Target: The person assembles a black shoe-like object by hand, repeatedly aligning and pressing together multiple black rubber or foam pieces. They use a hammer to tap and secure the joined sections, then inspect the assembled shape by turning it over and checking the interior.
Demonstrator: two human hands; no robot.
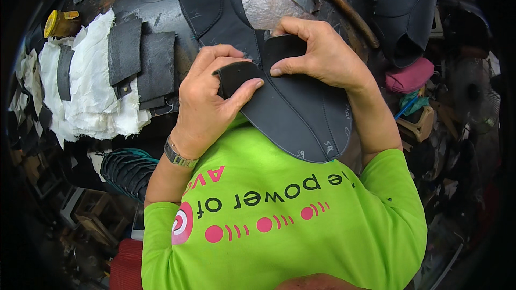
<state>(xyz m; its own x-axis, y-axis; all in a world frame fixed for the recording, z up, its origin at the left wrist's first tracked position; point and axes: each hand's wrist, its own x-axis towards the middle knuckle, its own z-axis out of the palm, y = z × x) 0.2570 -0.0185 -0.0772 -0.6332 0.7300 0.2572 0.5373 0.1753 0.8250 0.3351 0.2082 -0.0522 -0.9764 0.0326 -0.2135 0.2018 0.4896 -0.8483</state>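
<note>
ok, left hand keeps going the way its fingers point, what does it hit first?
Likely the right hand: the left hand points across the black leather piece both pinch, thumbs nearly meeting. Depth unclear.

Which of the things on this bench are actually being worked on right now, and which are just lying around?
In hand:
- left hand pinching a small black leather flap
- right hand pressing the large black leather upper

Lying about:
- hammer
- white frayed cloth with dark leather pieces
- yellow-capped bottle
- pink cloth bundle

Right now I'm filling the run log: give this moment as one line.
left hand: pinching black flap | right hand: pressing leather upper | hammer behind | white cloth left
</note>
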